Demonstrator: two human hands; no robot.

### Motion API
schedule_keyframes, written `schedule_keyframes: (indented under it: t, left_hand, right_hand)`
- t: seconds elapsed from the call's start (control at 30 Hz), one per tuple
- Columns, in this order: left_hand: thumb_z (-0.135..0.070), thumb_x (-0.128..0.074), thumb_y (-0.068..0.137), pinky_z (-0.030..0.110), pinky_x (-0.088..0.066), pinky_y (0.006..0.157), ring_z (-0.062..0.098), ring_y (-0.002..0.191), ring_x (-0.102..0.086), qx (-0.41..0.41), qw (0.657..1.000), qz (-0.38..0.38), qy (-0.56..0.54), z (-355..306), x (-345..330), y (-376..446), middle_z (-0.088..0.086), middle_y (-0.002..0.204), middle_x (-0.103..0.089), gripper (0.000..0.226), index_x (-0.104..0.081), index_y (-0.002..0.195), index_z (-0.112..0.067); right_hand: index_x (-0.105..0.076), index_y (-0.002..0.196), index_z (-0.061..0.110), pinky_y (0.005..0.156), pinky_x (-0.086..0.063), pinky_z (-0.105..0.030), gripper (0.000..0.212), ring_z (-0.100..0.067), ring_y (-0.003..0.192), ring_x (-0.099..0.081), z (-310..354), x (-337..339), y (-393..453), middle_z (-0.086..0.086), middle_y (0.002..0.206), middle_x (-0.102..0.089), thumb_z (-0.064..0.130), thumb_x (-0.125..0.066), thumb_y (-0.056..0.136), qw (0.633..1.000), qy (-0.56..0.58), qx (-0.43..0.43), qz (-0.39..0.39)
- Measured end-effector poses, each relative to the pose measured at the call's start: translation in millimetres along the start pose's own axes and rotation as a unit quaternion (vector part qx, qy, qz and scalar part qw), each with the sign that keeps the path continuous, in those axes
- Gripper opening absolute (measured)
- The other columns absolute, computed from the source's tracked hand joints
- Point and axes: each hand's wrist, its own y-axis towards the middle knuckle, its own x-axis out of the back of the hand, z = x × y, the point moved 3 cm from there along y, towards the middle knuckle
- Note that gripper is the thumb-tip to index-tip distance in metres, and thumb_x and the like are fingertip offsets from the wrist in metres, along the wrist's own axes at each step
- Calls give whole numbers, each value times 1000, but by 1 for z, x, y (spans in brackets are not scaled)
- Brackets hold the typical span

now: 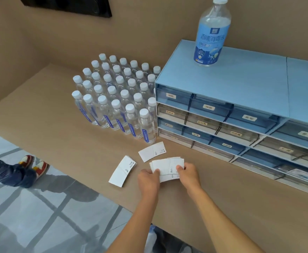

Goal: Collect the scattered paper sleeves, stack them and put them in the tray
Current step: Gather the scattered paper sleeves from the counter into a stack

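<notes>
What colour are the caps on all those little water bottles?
White. The caps show clearly in the head view, on clear bottles with blue labels.

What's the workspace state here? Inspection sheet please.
Surface: tan counter, sleeves near its front edge.
Job's things: sleeve stack in both hands; single sleeve and small pile lying loose; no tray seen.
Clutter: water bottles, drawer cabinet, sanitizer bottle on top.
Grippers: left hand and right hand both grip the stack.
Cables: nothing seen.
Surroundings: another person's shoes on the floor.
</notes>
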Motion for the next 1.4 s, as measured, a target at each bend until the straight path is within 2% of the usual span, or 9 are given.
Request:
schedule_keyframes:
  t: [0.17,0.3,0.43,0.53,0.7,0.9,1.03,1.17,1.4]
  left_hand:
    - [-22,-68,87,33,-50,74,33,88,-67,-10,999,-8,32,-29,-1,37,17,97,-73,29,-69,98,5]
    - [-17,-67,89,30,-46,72,29,84,-64,4,1000,-13,14,-43,-6,56,19,100,-72,23,-67,98,5]
    - [-14,-65,90,31,-48,75,30,91,-65,20,999,-25,-26,-55,-13,65,20,106,-72,25,-64,108,4]
    - [-13,-65,90,28,-40,71,24,82,-56,42,997,-38,-47,-58,-16,68,21,108,-71,25,-63,109,3]
    - [-13,-65,90,28,-40,71,36,98,-65,55,996,-56,-48,-56,-16,69,23,108,-70,27,-65,108,7]
    - [-9,-68,85,32,-48,73,34,90,-67,45,997,-54,-42,-55,-16,70,19,92,-71,19,-67,96,7]
    - [-13,-73,84,27,-45,69,26,76,-58,41,998,-31,-29,-52,-22,63,6,79,-61,15,-65,91,-2]
    - [-11,-75,81,24,-38,50,21,65,-55,11,1000,4,-25,-47,-33,52,2,69,-59,14,-62,83,-7]
    - [-5,-77,80,28,-49,62,20,73,-65,-27,992,123,16,-40,-58,28,7,94,-68,30,-61,105,-7]
  right_hand:
    - [-58,72,13,51,-39,-24,22,-14,62,-55,39,-15,29,-7,81,-66,13,-56,93,999,-40,2,-15]
    - [-64,76,11,60,-46,-27,18,-21,73,-65,57,-29,51,-8,84,-70,12,-57,92,999,-39,-10,-1]
    - [-60,65,18,50,-40,-22,27,-8,61,-59,66,-35,67,-2,76,-67,8,-58,90,1000,-13,-28,5]
    - [-68,77,10,53,-44,-24,17,-12,65,-62,67,-37,74,-5,80,-69,7,-58,91,999,-5,-31,15]
    - [-67,84,8,47,-39,-19,12,-5,61,-59,70,-42,78,-1,77,-67,8,-58,92,999,-18,-16,31]
    - [-56,57,12,46,-37,-21,32,-12,56,-55,58,-36,82,2,62,-61,5,-64,87,999,1,-38,11]
    - [-70,76,7,55,-46,-23,12,-15,65,-62,43,-21,76,-2,74,-70,0,-67,85,995,85,-52,-15]
    - [-67,95,8,60,-47,-21,21,-15,74,-65,26,0,67,-5,86,-70,-8,-68,82,983,168,-57,-35]
    - [-71,98,1,78,-57,-37,17,-25,79,-70,-19,53,44,-12,88,-74,-7,-68,83,972,218,-82,-13]
